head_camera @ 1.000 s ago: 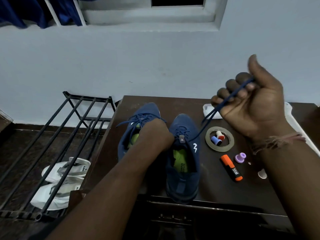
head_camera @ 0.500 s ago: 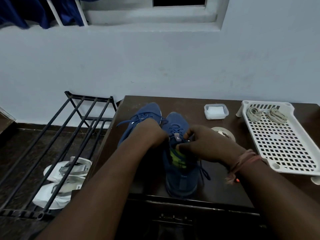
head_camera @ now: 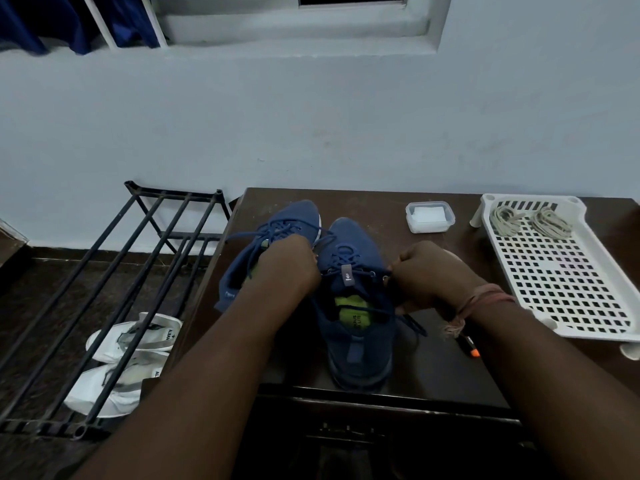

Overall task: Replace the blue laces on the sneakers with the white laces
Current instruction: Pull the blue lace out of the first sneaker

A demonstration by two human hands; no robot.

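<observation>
Two blue sneakers stand side by side on a dark wooden table (head_camera: 433, 368), toes away from me. The right sneaker (head_camera: 356, 317) has its blue lace (head_camera: 412, 323) partly loosened, one end trailing on the table. My right hand (head_camera: 429, 278) pinches that lace at the shoe's right eyelets. My left hand (head_camera: 287, 265) is curled against the left edge of the right sneaker's upper, between the two shoes. The left sneaker (head_camera: 273, 230) is still laced in blue. Two coiled whitish laces (head_camera: 530, 220) lie at the far end of a white perforated tray (head_camera: 568, 278).
A small clear lidded box (head_camera: 429, 216) sits at the back of the table. An orange marker (head_camera: 469, 346) pokes out under my right wrist. To the left stands a black metal rack (head_camera: 114, 285) with white sandals (head_camera: 128, 362) beneath it. A pale wall rises behind.
My right hand came down from holding the lace high in the air and now pinches it at the right sneaker's eyelets. My left hand stayed between the shoes.
</observation>
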